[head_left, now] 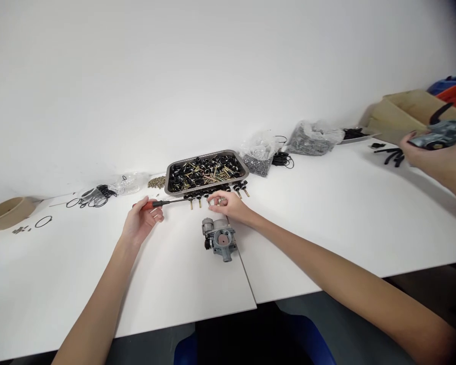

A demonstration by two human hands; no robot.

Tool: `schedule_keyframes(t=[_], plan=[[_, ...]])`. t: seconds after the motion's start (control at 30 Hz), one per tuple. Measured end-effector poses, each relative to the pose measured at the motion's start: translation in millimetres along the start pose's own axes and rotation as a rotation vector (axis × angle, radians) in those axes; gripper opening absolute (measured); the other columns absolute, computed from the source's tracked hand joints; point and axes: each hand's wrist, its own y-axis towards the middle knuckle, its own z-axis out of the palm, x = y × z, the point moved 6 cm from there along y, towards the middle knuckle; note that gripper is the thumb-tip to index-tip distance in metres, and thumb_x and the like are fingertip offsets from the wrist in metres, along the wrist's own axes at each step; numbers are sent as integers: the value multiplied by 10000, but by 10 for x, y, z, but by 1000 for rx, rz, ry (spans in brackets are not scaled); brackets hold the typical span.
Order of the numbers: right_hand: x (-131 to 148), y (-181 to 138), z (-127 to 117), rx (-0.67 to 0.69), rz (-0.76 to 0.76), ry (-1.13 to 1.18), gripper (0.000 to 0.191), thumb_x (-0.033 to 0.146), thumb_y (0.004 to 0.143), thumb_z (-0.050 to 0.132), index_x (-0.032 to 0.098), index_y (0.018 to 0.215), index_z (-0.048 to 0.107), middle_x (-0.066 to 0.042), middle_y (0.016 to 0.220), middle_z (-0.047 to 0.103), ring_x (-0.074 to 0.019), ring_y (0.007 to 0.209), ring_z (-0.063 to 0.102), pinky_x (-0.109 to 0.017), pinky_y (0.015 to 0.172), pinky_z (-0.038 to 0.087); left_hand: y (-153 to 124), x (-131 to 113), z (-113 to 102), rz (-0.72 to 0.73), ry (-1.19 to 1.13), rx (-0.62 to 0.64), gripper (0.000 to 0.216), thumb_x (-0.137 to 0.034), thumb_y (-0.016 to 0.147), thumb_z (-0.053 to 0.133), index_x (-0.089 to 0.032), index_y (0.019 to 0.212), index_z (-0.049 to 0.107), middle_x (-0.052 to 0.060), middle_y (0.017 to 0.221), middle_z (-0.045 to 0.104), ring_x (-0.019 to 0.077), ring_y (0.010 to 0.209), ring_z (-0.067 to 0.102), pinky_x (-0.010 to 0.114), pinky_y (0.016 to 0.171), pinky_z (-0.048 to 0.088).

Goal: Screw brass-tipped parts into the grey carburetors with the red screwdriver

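Note:
My left hand (pixel 142 220) is closed round the red-and-black handle of a screwdriver (pixel 163 203), whose shaft points right along the table. My right hand (pixel 228 204) pinches at the screwdriver's tip, just in front of a row of brass screws with black caps (pixel 216 192). What the fingers hold is too small to make out. A grey carburetor (pixel 219 238) stands on the white table (pixel 327 223) just below my right hand. Behind the row sits a metal tray (pixel 169 178) full of black and brass parts.
Clear bags of small parts (pixel 259 152) and black rubber rings (pixel 93 195) lie along the wall. A cardboard box (pixel 399 114) stands at far right, where another person's hand (pixel 437 157) holds a grey carburetor (pixel 441 134). A brown bowl (pixel 7 210) sits at far left.

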Motion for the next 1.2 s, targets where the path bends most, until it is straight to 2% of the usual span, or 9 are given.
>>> schedule_keyframes(t=[0.13,0.3,0.7,0.9,1.2], plan=[[-34,19,20,49,-41,-35,417,386,698,753,183,1059,701,-43,983,513,-62,592,363,-213,503,315,-21,154,149,-50,40,70,211,-294,832,578,-114,748,647,94,693,622,147,505,537,297,467,456],[-49,25,56,91,-40,-39,419,406,689,780,203,1051,726,-57,1054,503,-62,601,399,-227,520,358,-52,199,233,-56,57,101,209,-279,849,562,-116,747,642,83,672,600,148,496,530,301,452,452],[-46,16,70,68,-66,-5,354,436,700,778,205,965,743,-32,1002,505,-53,570,350,-242,513,324,-49,195,231,-50,84,116,192,-277,836,578,-112,767,649,98,697,626,169,513,555,313,461,457],[-16,18,65,37,-101,-7,268,410,688,786,178,812,741,-29,937,515,-57,579,355,-238,507,303,-60,198,238,-44,105,151,197,-279,836,589,-100,786,657,92,707,635,174,532,570,306,475,460],[-4,8,58,24,-88,11,256,403,695,774,168,779,720,-29,927,523,-36,519,311,-241,473,271,-70,138,227,-33,109,150,194,-291,790,659,-97,791,666,69,698,640,169,536,567,300,476,457]])
